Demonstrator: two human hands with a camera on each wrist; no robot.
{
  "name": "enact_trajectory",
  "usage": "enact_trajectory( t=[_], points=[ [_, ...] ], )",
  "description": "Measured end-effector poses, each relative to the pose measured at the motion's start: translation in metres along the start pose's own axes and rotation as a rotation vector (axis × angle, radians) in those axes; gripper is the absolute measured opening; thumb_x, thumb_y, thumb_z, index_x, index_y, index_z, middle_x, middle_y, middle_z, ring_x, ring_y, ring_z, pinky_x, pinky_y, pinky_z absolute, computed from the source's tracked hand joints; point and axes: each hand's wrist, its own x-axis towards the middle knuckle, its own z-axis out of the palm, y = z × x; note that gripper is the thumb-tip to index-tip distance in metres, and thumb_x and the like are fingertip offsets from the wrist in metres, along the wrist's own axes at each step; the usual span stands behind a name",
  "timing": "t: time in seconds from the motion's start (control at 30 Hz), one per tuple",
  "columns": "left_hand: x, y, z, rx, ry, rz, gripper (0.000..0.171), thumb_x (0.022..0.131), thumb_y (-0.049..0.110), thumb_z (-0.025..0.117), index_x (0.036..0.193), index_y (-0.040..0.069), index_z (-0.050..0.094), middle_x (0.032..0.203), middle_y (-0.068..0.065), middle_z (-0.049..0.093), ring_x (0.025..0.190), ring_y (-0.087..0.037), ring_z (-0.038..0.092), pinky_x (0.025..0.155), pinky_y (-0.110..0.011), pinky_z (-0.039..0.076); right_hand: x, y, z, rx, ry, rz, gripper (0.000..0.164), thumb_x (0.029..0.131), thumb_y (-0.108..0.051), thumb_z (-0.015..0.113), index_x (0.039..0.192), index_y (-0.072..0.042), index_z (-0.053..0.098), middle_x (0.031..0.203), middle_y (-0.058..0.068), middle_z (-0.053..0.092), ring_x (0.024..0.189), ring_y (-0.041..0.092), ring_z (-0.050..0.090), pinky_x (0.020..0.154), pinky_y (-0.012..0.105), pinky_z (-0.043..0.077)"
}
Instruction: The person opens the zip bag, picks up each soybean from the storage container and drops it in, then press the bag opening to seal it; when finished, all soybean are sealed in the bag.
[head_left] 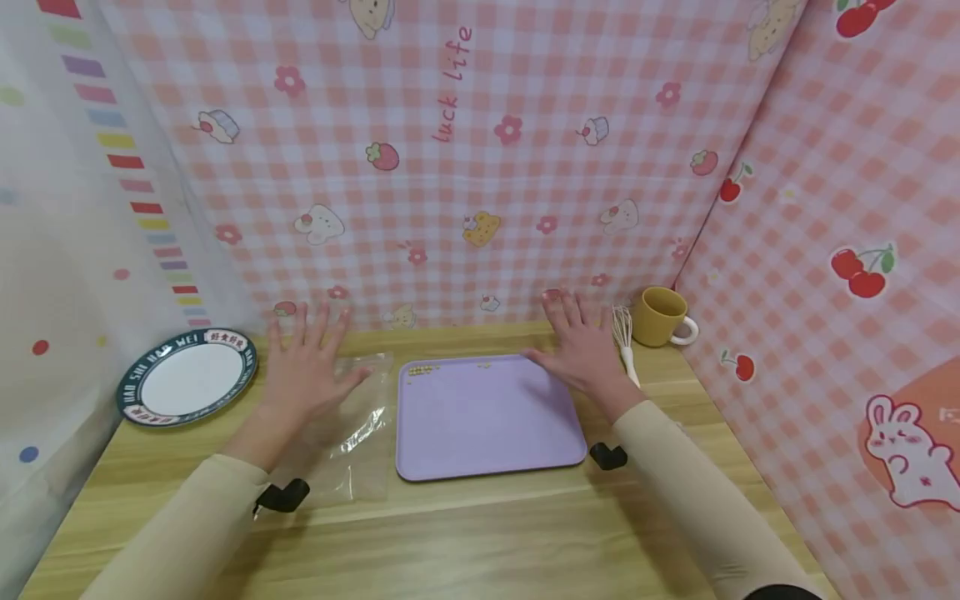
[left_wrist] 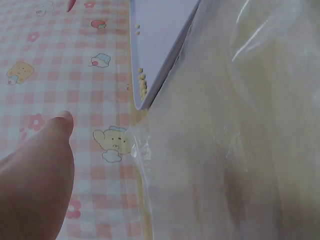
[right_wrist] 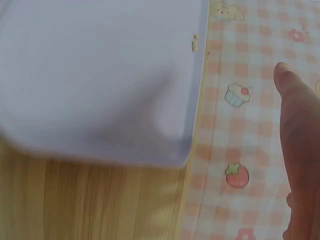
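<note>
My left hand [head_left: 300, 375], fingers spread and straight, hovers over a clear plastic bag [head_left: 360, 433] and holds nothing. My right hand [head_left: 585, 346] is likewise spread, above the back right corner of a lilac rectangular tray [head_left: 487, 425], with nothing in its grasp. Small pale-yellow, bean-like pieces [head_left: 422, 370] lie in the tray's back left corner, with a few more along its back edge. In the left wrist view the bag [left_wrist: 225, 150] lies beside the tray [left_wrist: 162, 30], and my thumb points up. In the right wrist view, part of my hand shows at the right, apart from the tray [right_wrist: 100, 60].
A white plate with a dark green patterned rim [head_left: 187, 337] sits at the left. At the back right stand a mustard-yellow mug [head_left: 660, 317] with a white handle and a white-handled whisk [head_left: 627, 346]. Checked cloth walls [head_left: 450, 192] close off the wooden table's back and right.
</note>
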Motion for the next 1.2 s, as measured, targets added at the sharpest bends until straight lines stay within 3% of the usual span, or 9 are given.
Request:
enact_trajectory(
  t=[0.13,0.23,0.4,0.57,0.83,1.03,1.2],
  points=[
    [-0.002,-0.007,-0.004,0.0,0.002,-0.011,0.103,0.104,0.075,0.051,0.178,0.013,0.017,0.184,-0.019,0.002,0.168,-0.05,-0.002,0.125,-0.069,-0.021,0.008,-0.017,0.0,-0.001,-0.022,-0.018,0.108,0.1,-0.083,0.05,0.18,-0.021,0.012,0.185,0.014,0.005,0.17,0.037,0.0,0.13,0.075,0.0],
    [-0.004,-0.01,-0.008,-0.007,0.012,-0.025,0.102,0.103,0.076,0.05,0.177,0.012,0.022,0.184,-0.02,0.004,0.168,-0.05,0.002,0.127,-0.072,-0.014,0.016,-0.031,0.0,-0.022,-0.024,-0.037,0.107,0.1,-0.081,0.051,0.18,-0.02,0.012,0.185,0.015,0.003,0.17,0.038,0.003,0.131,0.073,0.001],
    [-0.009,-0.018,-0.012,-0.016,0.008,-0.047,0.102,0.104,0.078,0.045,0.178,0.013,0.017,0.184,-0.021,0.005,0.167,-0.052,0.003,0.127,-0.074,-0.014,0.029,-0.054,0.003,-0.026,-0.01,-0.069,0.105,0.1,-0.081,0.051,0.179,-0.019,0.019,0.185,0.015,0.004,0.17,0.038,0.007,0.132,0.07,0.0],
    [-0.013,-0.025,-0.014,-0.021,-0.002,-0.061,0.103,0.105,0.08,0.042,0.178,0.014,0.012,0.183,-0.023,0.003,0.166,-0.053,0.002,0.124,-0.074,-0.017,0.037,-0.076,0.002,-0.023,-0.031,-0.089,0.105,0.1,-0.082,0.049,0.179,-0.02,0.017,0.185,0.014,0.003,0.171,0.036,0.004,0.133,0.068,0.0],
    [-0.019,-0.037,-0.014,-0.043,-0.001,-0.077,0.101,0.106,0.073,0.052,0.176,0.006,0.023,0.183,-0.024,0.003,0.167,-0.049,-0.008,0.125,-0.077,-0.015,0.046,-0.101,0.009,0.0,-0.053,-0.116,0.104,0.101,-0.083,0.045,0.18,-0.021,0.015,0.186,0.012,0.001,0.171,0.035,0.002,0.133,0.068,0.003],
    [-0.021,-0.045,-0.013,-0.035,0.018,-0.081,0.102,0.105,0.075,0.051,0.175,0.005,0.026,0.182,-0.025,0.01,0.166,-0.053,0.005,0.125,-0.078,-0.012,0.053,-0.117,0.01,-0.011,-0.05,-0.144,0.106,0.101,-0.085,0.044,0.18,-0.025,0.009,0.186,0.009,0.002,0.171,0.033,0.003,0.134,0.066,0.006],
    [-0.022,-0.049,-0.012,-0.017,0.013,-0.092,0.103,0.105,0.077,0.048,0.175,0.006,0.025,0.182,-0.025,0.008,0.166,-0.053,0.006,0.125,-0.078,-0.011,0.056,-0.134,0.009,-0.01,-0.042,-0.168,0.107,0.1,-0.087,0.043,0.18,-0.023,0.012,0.186,0.012,0.004,0.171,0.034,0.006,0.135,0.063,0.005]
  ],
)
